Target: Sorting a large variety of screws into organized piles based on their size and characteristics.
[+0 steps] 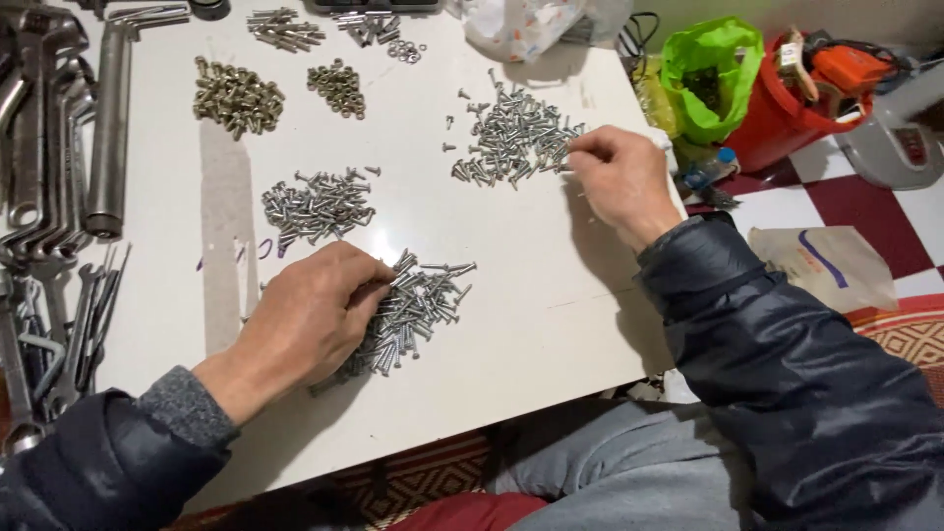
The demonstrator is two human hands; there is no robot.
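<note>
White tabletop (511, 324) carries several sorted fastener heaps. Spanners (39, 147) line its left edge. Left hand (305, 320) lies curled over the near silver screw pile (418, 310), fingertips nipping screws. Right hand (619, 177) pinches a screw at the edge of the far screw pile (511, 138). A middle screw pile (315, 206) and brass heaps (236, 98) look already separated; the near pile is still large.

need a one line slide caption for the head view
Left hand rests on a pile of silver screws while right hand pinches at another screw pile on a white table.
</note>
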